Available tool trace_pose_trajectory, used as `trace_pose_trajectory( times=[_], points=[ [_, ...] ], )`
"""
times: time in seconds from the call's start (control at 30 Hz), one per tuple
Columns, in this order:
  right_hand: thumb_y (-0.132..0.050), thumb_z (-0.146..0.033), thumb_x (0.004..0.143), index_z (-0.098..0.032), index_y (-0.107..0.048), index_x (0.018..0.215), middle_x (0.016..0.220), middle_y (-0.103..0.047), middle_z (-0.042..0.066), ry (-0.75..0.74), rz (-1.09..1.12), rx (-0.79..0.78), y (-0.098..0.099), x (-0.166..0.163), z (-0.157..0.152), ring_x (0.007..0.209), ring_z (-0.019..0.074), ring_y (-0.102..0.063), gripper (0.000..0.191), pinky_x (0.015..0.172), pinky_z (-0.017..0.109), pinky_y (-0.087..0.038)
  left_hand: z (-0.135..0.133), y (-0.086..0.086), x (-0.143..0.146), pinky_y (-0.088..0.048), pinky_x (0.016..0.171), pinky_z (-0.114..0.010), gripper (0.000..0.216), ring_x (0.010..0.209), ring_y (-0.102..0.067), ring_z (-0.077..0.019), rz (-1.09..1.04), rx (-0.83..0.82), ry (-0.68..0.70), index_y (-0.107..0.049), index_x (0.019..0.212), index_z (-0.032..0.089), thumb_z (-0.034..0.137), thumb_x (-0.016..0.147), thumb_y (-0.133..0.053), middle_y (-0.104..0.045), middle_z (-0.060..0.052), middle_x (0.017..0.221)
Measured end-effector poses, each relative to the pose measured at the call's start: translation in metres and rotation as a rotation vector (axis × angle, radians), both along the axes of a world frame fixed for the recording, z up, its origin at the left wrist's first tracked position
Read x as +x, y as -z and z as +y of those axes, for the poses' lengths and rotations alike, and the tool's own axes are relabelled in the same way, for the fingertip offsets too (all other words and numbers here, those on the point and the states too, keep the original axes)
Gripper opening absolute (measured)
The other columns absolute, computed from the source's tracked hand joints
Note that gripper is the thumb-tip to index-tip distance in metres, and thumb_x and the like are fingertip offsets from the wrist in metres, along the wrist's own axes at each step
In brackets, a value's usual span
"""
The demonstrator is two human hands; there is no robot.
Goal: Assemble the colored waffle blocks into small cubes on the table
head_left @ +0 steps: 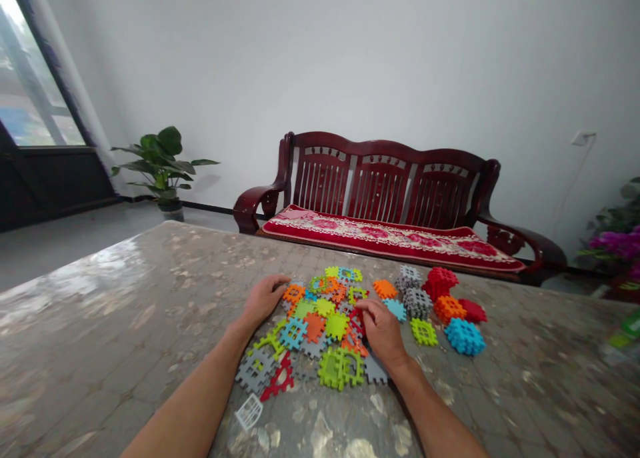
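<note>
A loose heap of interlocking plastic building tiles with toothed edges lies on the table, in green, orange, blue, grey and red. My left hand rests at the heap's left edge, fingers stretched beside an orange window tile. At the right edge, my right hand has its fingers curled together over the pieces, close to a red tile; whatever is between the fingertips is hidden. Between the hands lie a plain green tile and a blue window tile. Nearer me are a green arch tile and a red triangular frame.
Sorted stacks stand right of the heap: grey tiles, red tiles, orange tiles and blue tiles. A white window-shaped piece lies near the front. Behind the patterned table is a wooden bench.
</note>
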State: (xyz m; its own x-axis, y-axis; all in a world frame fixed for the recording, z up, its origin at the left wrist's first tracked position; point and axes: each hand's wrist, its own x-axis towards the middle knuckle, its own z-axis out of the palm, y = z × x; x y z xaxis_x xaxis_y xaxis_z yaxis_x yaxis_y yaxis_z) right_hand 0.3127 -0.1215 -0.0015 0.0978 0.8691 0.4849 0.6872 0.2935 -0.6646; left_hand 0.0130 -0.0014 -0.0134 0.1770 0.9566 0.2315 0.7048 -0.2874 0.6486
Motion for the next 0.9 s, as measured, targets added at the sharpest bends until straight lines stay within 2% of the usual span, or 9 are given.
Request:
trace_pose_trajectory(
  times=[0.1,0.27,0.5,0.6,0.73,0.9],
  points=[
    [-0.044,-0.016,0.081,-0.024,-0.072,0.087,0.095,-0.074,0.004,-0.008,-0.014,-0.024,-0.001,-0.001,0.0,0.095,0.0221,-0.067,0.03,0.09,0.037,-0.05,-0.003,-0.005,0.001,-0.046,0.103,-0.037,0.036,0.111,-0.064,-0.0241,0.053,0.037,0.078,-0.073,0.11,0.024,0.04,0.085,-0.052,-0.073,-0.004,0.118],
    [-0.044,-0.015,0.081,-0.025,-0.072,0.087,0.096,-0.074,0.004,-0.009,-0.025,-0.035,-0.002,-0.001,-0.001,0.096,0.0214,-0.067,0.031,0.09,0.036,-0.05,-0.009,-0.011,0.001,-0.039,0.111,-0.041,0.048,0.123,-0.059,-0.0284,0.137,0.07,0.112,-0.071,0.117,0.025,0.053,0.082,-0.058,-0.068,-0.007,0.129],
    [-0.044,-0.017,0.083,-0.023,-0.072,0.09,0.098,-0.074,0.005,-0.007,-0.043,-0.058,-0.002,-0.001,0.0,0.097,0.0218,-0.067,0.03,0.09,0.036,-0.05,-0.01,-0.013,-0.002,-0.033,0.115,-0.046,0.054,0.133,-0.05,-0.0307,0.199,0.023,0.157,-0.068,0.124,0.026,0.055,0.08,-0.06,-0.061,-0.008,0.139],
    [-0.045,-0.017,0.081,-0.024,-0.072,0.097,0.101,-0.074,0.005,0.02,-0.026,-0.081,0.001,0.001,0.001,0.099,0.0219,-0.067,0.032,0.093,0.037,-0.05,-0.009,-0.013,-0.001,-0.033,0.115,-0.045,0.051,0.132,-0.052,-0.0302,0.191,0.026,0.145,-0.069,0.121,0.025,0.053,0.079,-0.061,-0.062,-0.009,0.138],
    [-0.048,-0.013,0.072,-0.023,-0.071,0.106,0.108,-0.074,0.004,0.044,0.025,-0.123,0.004,0.005,0.003,0.103,0.0225,-0.066,0.043,0.095,0.039,-0.05,-0.007,-0.011,0.0,-0.041,0.109,-0.04,0.044,0.12,-0.06,-0.0269,0.142,0.055,0.13,-0.071,0.115,0.024,0.052,0.082,-0.058,-0.068,-0.007,0.129],
    [-0.054,-0.012,0.064,-0.025,-0.072,0.111,0.116,-0.071,0.005,-0.075,-0.001,-0.175,-0.009,0.013,0.003,0.11,0.0243,-0.064,0.052,0.1,0.042,-0.048,-0.004,-0.007,0.0,-0.045,0.104,-0.037,0.037,0.113,-0.063,-0.0252,0.088,0.06,0.106,-0.071,0.112,0.025,0.044,0.083,-0.056,-0.072,-0.005,0.12]
  ],
)
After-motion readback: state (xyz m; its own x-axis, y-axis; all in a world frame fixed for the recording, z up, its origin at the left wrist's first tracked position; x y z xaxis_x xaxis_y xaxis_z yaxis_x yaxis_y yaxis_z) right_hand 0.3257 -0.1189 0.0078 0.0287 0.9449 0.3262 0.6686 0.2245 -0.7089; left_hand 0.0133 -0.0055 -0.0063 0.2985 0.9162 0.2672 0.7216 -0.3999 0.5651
